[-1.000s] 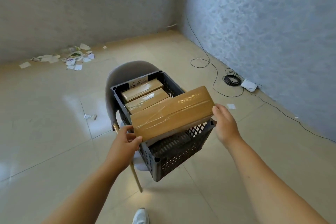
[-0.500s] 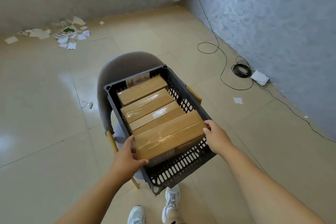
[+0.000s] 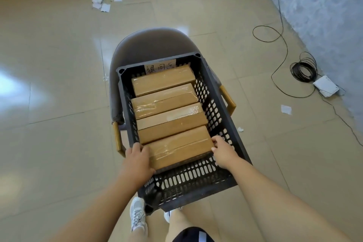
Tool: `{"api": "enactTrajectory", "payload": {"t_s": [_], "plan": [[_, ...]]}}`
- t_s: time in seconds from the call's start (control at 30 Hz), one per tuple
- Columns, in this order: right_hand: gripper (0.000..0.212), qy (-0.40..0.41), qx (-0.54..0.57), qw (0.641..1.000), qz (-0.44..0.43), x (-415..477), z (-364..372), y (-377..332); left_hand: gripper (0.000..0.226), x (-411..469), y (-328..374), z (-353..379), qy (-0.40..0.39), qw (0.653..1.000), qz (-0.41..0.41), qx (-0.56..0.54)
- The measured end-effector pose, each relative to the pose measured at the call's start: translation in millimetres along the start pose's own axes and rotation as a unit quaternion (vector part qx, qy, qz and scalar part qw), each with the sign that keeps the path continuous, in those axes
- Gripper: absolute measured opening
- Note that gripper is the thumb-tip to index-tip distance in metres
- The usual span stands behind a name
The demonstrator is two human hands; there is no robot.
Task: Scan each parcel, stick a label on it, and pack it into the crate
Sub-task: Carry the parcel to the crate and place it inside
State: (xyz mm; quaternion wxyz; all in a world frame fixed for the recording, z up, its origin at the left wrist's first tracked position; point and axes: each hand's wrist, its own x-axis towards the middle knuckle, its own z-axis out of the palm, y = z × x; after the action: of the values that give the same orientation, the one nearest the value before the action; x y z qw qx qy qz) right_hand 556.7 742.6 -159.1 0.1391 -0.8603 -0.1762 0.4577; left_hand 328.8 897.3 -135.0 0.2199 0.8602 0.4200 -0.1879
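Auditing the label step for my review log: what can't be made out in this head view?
- Head view: labels on the four brown cardboard parcels; only taped tops show, with glare.
- Head view: white handwritten paper sign, lower part hidden behind the farthest parcel.
- Head view: left hand, fingers' ends hidden beside the nearest parcel.

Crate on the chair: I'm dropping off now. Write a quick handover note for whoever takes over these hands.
Left hand: grips the left end of the nearest parcel.
Right hand: grips its right end.
Things: that parcel lies at the near end of the crate, in a row with three other parcels. The crate sits on the chair.
Done: four parcels are in the crate.
Left: let go of this one. Its label cannot be seen from here, and no further parcels are in view.
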Motion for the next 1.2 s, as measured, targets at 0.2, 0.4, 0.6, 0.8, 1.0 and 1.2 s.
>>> {"api": "enactTrajectory", "payload": {"t_s": [0.2, 0.4, 0.6, 0.8, 1.0, 1.2], "plan": [[0.046, 0.007, -0.037, 0.999, 0.001, 0.4, -0.7, 0.7, 0.061, 2.1, -2.5, 6.0, -0.009, 0.994, 0.03, 0.105], [0.051, 0.021, -0.101, 0.995, -0.005, -18.9, -21.8, -10.5, 0.045, 3.0, -2.8, -6.0, -0.045, 0.992, 0.054, 0.105], [0.044, 0.04, -0.131, 0.99, -0.032, -62.3, -35.0, -18.1, 0.041, 4.2, 3.0, -33.0, -0.058, 0.987, 0.107, 0.107], [0.043, 0.113, -0.083, 0.99, 0.001, -136.7, -14.0, -11.6, 0.043, -8.3, 9.5, -59.3, -0.038, 0.964, 0.218, 0.147], [0.039, 0.146, -0.055, 0.985, 0.069, -224.8, 40.0, 16.6, 0.038, -38.8, 20.7, -68.5, -0.027, 0.919, 0.336, 0.205], [0.045, 0.168, 0.004, 0.972, 0.164, -319.1, 93.8, 70.3, 0.033, -92.1, 54.2, -49.0, -0.053, 0.88, 0.419, 0.218]]}}
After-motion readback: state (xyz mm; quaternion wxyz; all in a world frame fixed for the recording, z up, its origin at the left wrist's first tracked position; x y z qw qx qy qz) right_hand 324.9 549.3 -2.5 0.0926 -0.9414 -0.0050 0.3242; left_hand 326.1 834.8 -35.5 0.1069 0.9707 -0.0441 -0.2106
